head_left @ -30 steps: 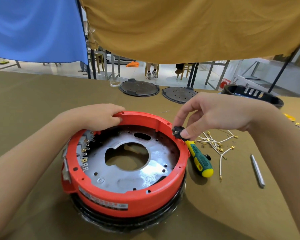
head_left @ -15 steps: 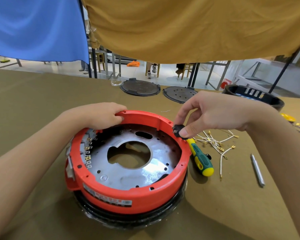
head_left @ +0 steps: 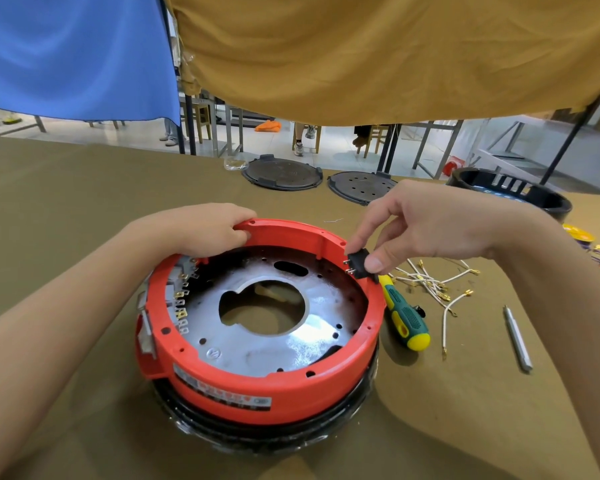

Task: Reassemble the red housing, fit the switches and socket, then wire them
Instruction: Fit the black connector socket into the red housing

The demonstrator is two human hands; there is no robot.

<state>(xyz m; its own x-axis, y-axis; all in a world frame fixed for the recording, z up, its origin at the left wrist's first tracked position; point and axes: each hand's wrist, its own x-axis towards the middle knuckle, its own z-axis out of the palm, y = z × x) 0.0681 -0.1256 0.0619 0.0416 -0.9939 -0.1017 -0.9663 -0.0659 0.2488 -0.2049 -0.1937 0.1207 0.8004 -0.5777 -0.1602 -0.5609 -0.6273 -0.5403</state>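
The round red housing (head_left: 267, 382) sits on a black ring in the middle of the brown table, with a silver metal plate (head_left: 291, 344) inside it. Several switches with brass terminals (head_left: 181, 299) line its inner left wall. My left hand (head_left: 201, 230) grips the far left rim. My right hand (head_left: 426, 226) pinches a small black socket part (head_left: 357, 263) with metal pins, held just above the right rim, pins pointing inward.
A green and yellow screwdriver (head_left: 404, 315) lies right of the housing. Loose white wires with brass ends (head_left: 433, 282) and a metal bit (head_left: 518, 341) lie farther right. Two dark round covers (head_left: 281, 174) and a black ring part (head_left: 513, 192) stand at the far edge.
The housing has turned slightly under my left hand. My right hand has turned the black part so that its pins show, staying at the right rim.
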